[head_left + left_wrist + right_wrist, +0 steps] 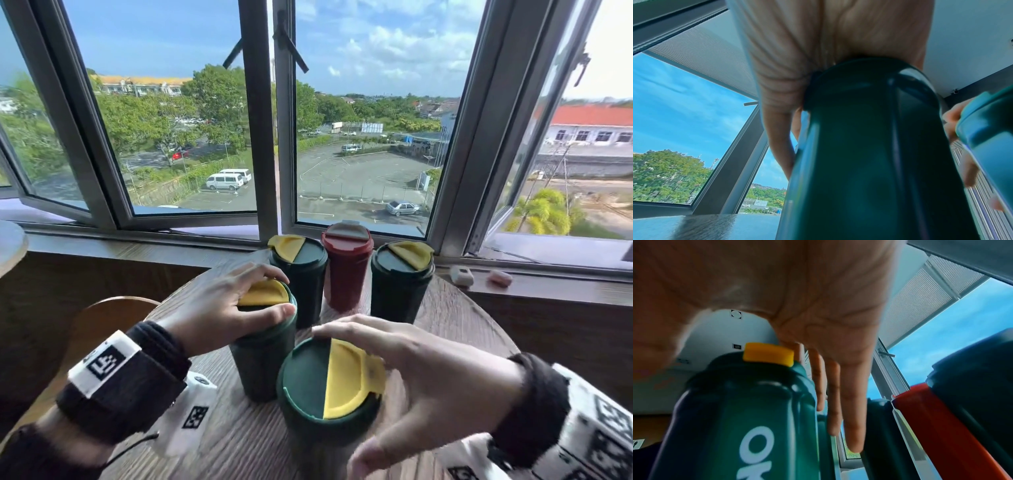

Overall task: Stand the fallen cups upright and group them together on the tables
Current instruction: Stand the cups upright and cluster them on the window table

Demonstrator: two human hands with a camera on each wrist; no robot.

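Five lidded cups stand upright, close together, on the round wooden table (462, 329). At the back are a green cup (301, 274), a red cup (347, 270) and another green cup (400, 284), the green ones with yellow-and-green lids. My left hand (274, 294) grips the lid of a fourth green cup (263, 359), fingers curled over its top; the left wrist view shows this cup (869, 146) under the palm. My right hand (342, 394) spreads over the nearest green cup (308, 383), fingers (851, 402) straight beside its lid (768, 353).
A window sill behind the table holds two small pale objects (461, 275) (499, 277), and the windows above it are open. A wooden chair (102, 325) sits at the table's left. Another table's edge (10, 246) shows at far left.
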